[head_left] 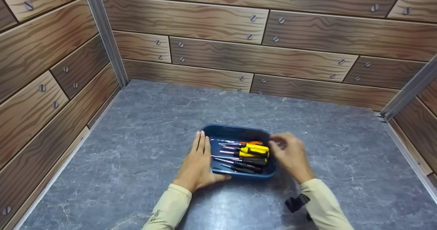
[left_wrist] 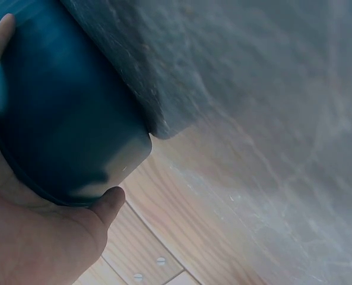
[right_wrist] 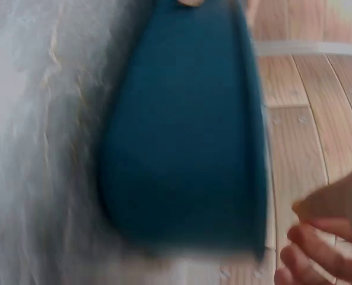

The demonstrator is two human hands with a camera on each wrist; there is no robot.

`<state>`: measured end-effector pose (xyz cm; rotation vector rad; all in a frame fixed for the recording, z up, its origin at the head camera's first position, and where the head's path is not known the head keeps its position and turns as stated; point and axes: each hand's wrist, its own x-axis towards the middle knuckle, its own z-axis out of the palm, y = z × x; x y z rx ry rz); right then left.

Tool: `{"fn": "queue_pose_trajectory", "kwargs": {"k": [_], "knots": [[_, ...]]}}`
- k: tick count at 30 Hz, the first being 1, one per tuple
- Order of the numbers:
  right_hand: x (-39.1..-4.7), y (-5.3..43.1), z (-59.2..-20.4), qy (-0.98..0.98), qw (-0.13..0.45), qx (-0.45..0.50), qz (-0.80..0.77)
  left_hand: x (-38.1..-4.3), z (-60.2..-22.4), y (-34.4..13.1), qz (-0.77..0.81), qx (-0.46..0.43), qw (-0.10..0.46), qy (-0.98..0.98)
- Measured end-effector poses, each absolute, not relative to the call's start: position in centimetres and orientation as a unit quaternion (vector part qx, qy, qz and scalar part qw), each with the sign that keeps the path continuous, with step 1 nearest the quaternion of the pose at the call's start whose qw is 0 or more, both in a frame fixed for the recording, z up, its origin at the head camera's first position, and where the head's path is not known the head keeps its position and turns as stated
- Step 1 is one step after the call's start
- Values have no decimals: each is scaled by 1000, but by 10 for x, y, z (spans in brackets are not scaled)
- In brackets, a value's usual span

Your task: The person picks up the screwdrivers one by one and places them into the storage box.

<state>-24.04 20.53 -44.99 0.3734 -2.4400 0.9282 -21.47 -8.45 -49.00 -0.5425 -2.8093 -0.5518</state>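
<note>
A dark blue plastic box [head_left: 239,176] stands on the table with several screwdrivers [head_left: 251,161] lying in it, their black or yellow handles toward its right end. An orange-handled tool [head_left: 252,142] lies behind them, partly hidden. My left hand [head_left: 196,167] holds the box's left end, fingers along that end and thumb against the near side. In the left wrist view, the hand spans the box's outer wall [left_wrist: 75,107]. My right hand [head_left: 292,155] is just beyond the right end, fingers loosely curled. Nothing shows between its fingers in the right wrist view.
The grey marbled table [head_left: 153,120] extends around the box. Wood-patterned panels [head_left: 218,52] close off the back and both sides, with grey metal posts [head_left: 106,35] at the corners. A black device [head_left: 297,202] is strapped at the right sleeve.
</note>
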Motion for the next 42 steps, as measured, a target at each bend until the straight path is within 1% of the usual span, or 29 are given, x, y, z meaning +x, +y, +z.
{"fn": "queue_pose_trajectory", "kwargs": {"k": [2, 4, 5, 8, 12, 18, 21, 24, 27, 31, 36, 42], "knots": [[-235, 220, -448, -904, 261, 96, 324, -215, -491, -84, -186, -182, 105, -960], [-228, 235, -448, -920, 246, 60, 298, -214, -491, -84, -185, -180, 99, -961], [-224, 242, -449, -930, 230, 43, 283, -214, -492, -84, -184, -180, 98, -961], [-212, 264, -450, -958, 154, 2, 242, -214, -492, -83, -183, -180, 98, -962], [-197, 289, -452, -980, 63, -18, 190, -215, -491, -83, -184, -186, 109, -959], [-177, 311, -454, -985, -38, -26, 169, -215, -489, -84, -179, -185, 113, -960], [-169, 315, -455, -976, -95, -23, 193, -215, -489, -85, -179, -179, 107, -961], [-162, 317, -457, -967, -134, -12, 217, -214, -490, -84, -184, -180, 103, -961], [-158, 318, -459, -961, -146, 11, 235, -213, -490, -83, -183, -187, 112, -959], [-159, 316, -461, -958, -137, 27, 253, -213, -491, -84, -180, -187, 127, -957], [-165, 312, -460, -957, -124, 48, 256, -214, -491, -84, -179, -186, 128, -958], [-175, 306, -448, -959, -79, 59, 266, -214, -490, -82, -179, -186, 117, -959]]}}
